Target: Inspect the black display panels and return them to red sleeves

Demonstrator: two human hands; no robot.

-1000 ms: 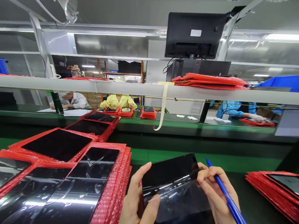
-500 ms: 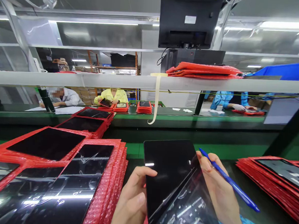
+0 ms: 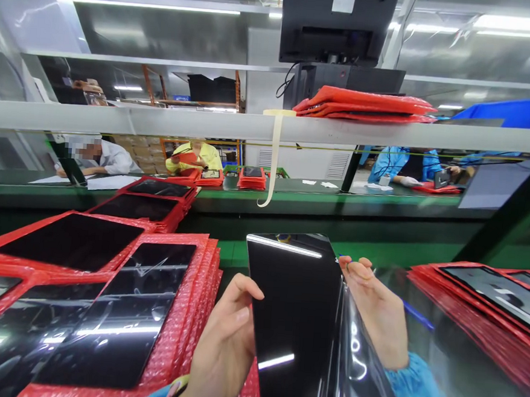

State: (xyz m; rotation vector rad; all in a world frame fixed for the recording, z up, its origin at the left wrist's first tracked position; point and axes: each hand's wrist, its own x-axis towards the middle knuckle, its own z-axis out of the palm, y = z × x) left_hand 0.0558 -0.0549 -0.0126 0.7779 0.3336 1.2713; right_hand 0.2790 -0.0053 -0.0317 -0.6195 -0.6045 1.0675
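My left hand grips the left edge of a glossy black tablet screen, thumb and fingers closed on it. The screen is tilted up towards me and reflects ceiling lights. Clear protective film hangs loose and creased along its right side. At the upper right edge my right hand pinches the film between its fingertips. A blue pen is also held in that hand, partly hidden behind it.
Stacks of red bubble-wrap sleeves with black screens lie at left. Another red stack stands at right. A white shelf bar crosses ahead, a strip of tape dangling from it. Co-workers sit beyond the green-edged bench.
The film has been drawn to the right, baring more of the black screen. The pen has turned behind my right hand. My view has dipped slightly.
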